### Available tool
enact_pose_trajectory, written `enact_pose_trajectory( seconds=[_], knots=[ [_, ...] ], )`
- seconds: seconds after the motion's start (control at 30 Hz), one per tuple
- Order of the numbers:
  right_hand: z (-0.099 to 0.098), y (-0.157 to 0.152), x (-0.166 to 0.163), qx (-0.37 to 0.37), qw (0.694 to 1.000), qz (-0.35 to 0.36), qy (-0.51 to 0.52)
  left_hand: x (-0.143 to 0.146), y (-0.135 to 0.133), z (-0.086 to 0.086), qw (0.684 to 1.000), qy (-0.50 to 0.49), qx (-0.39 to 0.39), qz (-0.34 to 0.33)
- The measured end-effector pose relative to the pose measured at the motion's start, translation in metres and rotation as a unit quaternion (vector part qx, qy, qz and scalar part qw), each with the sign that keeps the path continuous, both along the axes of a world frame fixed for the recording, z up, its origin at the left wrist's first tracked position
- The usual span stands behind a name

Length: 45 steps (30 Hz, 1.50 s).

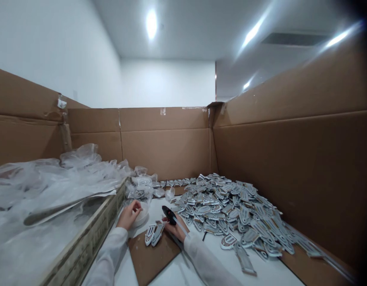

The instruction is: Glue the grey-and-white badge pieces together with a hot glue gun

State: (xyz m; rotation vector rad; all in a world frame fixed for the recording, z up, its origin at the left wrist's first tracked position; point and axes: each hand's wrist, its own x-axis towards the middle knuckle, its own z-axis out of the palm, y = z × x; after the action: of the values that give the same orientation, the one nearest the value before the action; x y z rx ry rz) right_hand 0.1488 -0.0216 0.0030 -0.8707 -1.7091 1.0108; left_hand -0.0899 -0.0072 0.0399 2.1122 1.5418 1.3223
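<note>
Two white-sleeved arms come in from the bottom edge. L hand (129,215) is curled at the rim of 1 small white dish (141,218); can't tell if it grips or only touches. R hand (175,229) is closed round 1 black tool (169,213), its tip pointing up and left. Btwn the hands, 2 shield-shaped patches (153,234) lie side by side, touching, at the far edge of 1 brown card sheet (150,260), which lies flat on the white worktop (261,276).

Free room is tight. Bare worktop shows only in a strip to the right of the R sleeve and in a small gap just past the dish. On the L, the side of a long box (90,234) runs just beside the L arm, w/ clear plastic bags (52,186) heaped on top. On the R, a pile of patches (231,210), too many to count, starts just beside the R hand and spreads to the R wall.

Further back, a few bagged bundles (141,186) sit beyond the dish. 3 cardboard walls (168,147) close the space: L, back, R.
</note>
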Motion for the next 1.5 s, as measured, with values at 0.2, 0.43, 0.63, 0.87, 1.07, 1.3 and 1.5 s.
enact_pose_trajectory(
  seconds=[0.2, 0.43, 0.63, 0.87, 1.07, 1.3, 1.5],
  knots=[
    [-0.003, 0.000, -0.003, -0.020, 0.992, 0.120, 0.017, -0.004, 0.002, -0.011, 0.999, 0.047, 0.006, 0.005],
    [-0.011, 0.005, -0.006, -0.130, 0.989, 0.063, 0.031, -0.008, 0.003, -0.019, 0.990, 0.137, 0.022, 0.037],
    [0.003, -0.002, -0.003, -0.138, 0.989, 0.047, 0.001, -0.006, 0.000, -0.011, 0.992, 0.114, 0.023, 0.042],
    [0.008, -0.006, 0.001, -0.143, 0.989, 0.004, -0.026, -0.006, 0.001, -0.005, 0.997, -0.060, 0.014, 0.044],
    [-0.002, 0.003, 0.001, -0.156, 0.986, 0.059, -0.017, -0.012, 0.006, -0.009, 0.986, -0.156, 0.023, 0.061],
    [-0.003, 0.007, 0.002, -0.144, 0.988, 0.024, 0.052, -0.014, 0.007, -0.008, 0.978, -0.195, 0.041, 0.065],
    [-0.005, 0.013, 0.003, -0.172, 0.962, -0.067, 0.202, -0.015, 0.008, -0.009, 0.973, -0.214, 0.040, 0.076]
  ],
)
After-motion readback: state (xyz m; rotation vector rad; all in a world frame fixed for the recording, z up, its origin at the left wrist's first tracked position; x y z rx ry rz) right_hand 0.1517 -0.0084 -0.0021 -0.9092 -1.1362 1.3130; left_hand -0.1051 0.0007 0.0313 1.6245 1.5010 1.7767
